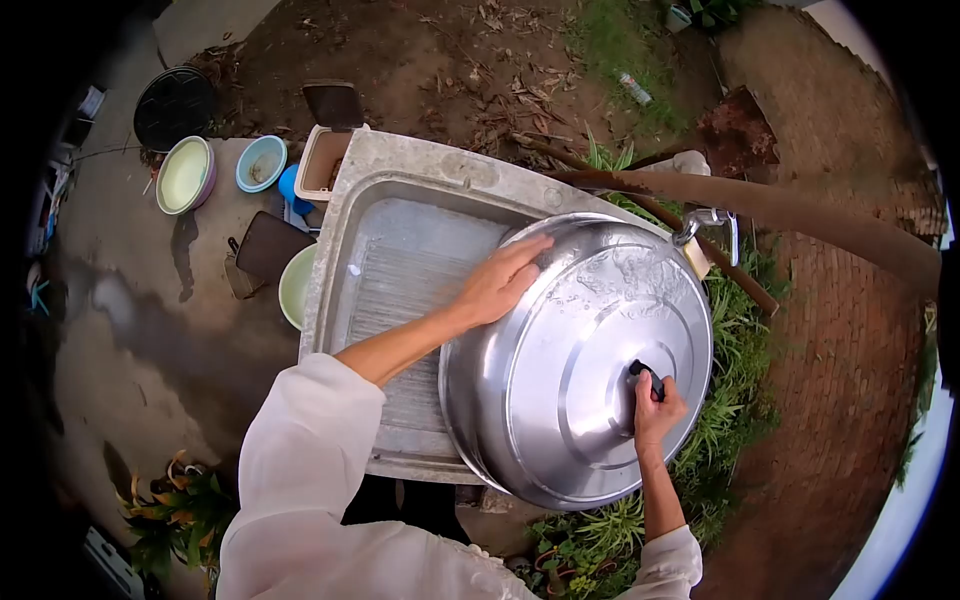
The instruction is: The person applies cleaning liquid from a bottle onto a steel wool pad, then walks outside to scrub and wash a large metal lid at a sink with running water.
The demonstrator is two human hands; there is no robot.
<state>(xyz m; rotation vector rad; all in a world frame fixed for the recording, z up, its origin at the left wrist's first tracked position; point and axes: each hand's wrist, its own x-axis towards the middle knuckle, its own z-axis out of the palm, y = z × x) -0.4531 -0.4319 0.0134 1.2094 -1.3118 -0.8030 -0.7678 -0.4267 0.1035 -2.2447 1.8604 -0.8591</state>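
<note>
A large domed metal pot lid (pixel 560 340), shiny and wet on its upper part, rests tilted over the right side of a stone sink (pixel 405 225). My left hand (pixel 500 282) lies with its fingers stretched out against the lid's left side, touching the metal. Closed around the black handle (pixel 650 380) at the lid's centre is my right hand (pixel 657 410). Behind the lid's upper right edge stands a metal tap (pixel 706 226). The ribbed floor of the sink shows to the left of the lid, and its right part is hidden beneath it.
Left of the sink stand a beige bin (pixel 318 165), a light blue basin (pixel 262 163), a basin with a purple outside (pixel 186 176) and a pale green basin (pixel 297 288). A rusty pipe (pixel 780 205) crosses at right. Plants (pixel 725 400) grow beside the brick paving (pixel 840 400).
</note>
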